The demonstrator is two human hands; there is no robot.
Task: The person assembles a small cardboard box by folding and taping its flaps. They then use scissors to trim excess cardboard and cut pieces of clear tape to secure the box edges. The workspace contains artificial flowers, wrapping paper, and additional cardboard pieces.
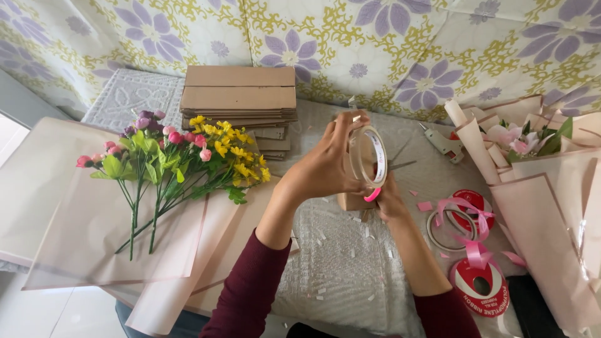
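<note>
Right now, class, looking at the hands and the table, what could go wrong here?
1. The left hand grips the tape roll by its rim, so it could slip onto the table.
2. The right hand is mostly hidden behind the roll, so loose tape might stick to fingers.
3. The ribbon trails loose nearby and could snag a sleeve.

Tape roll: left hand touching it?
Touching. The head view shows the left hand wrapped around the tape roll, its fingers curled over the rim with no gap.

2 hands [325, 166], 1 tape roll [369, 156], 2 ribbon spools [479, 285] (red), 1 glue gun [443, 143], 1 cardboard stack [239, 97].
</note>
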